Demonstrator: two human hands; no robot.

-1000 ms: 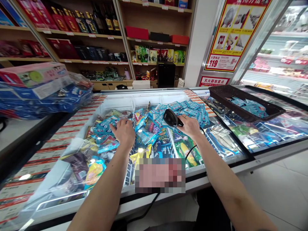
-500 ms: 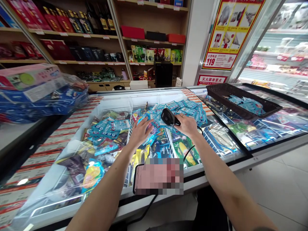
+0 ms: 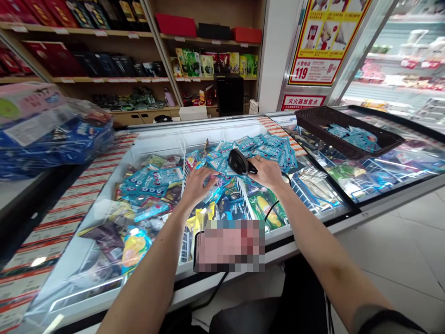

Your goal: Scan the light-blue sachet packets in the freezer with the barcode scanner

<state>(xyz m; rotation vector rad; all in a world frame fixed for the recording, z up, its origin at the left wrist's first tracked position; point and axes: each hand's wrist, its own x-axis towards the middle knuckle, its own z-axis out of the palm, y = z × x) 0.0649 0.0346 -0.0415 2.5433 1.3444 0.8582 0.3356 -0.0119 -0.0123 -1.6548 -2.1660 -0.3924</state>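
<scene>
My right hand (image 3: pixel 268 172) grips a black handheld barcode scanner (image 3: pixel 238 162), its head pointing left over the blue packets. A black cord trails from the scanner past my wrist. My left hand (image 3: pixel 198 186) is palm down with its fingers stretched out and apart, left of the scanner. It is close to the packets; whether the fingertips touch any is not clear. Many small light-blue packets (image 3: pixel 274 147) lie spread in a heap beyond my hands, and another pile of blue packets (image 3: pixel 148 180) lies to the left.
A chest freezer (image 3: pixel 156 144) holds wire baskets of colourful frozen packs. A device with a blurred screen (image 3: pixel 222 250) rests at the front edge. On the right, a dark brown tray (image 3: pixel 306 121) holds more blue packets. Plastic-wrapped boxes (image 3: pixel 41 125) stand left; shelves (image 3: pixel 114 80) stand behind.
The view has tilted slightly downward. My left hand has shifted a little left, away from the scanner. My right hand still holds the scanner in nearly the same place.
</scene>
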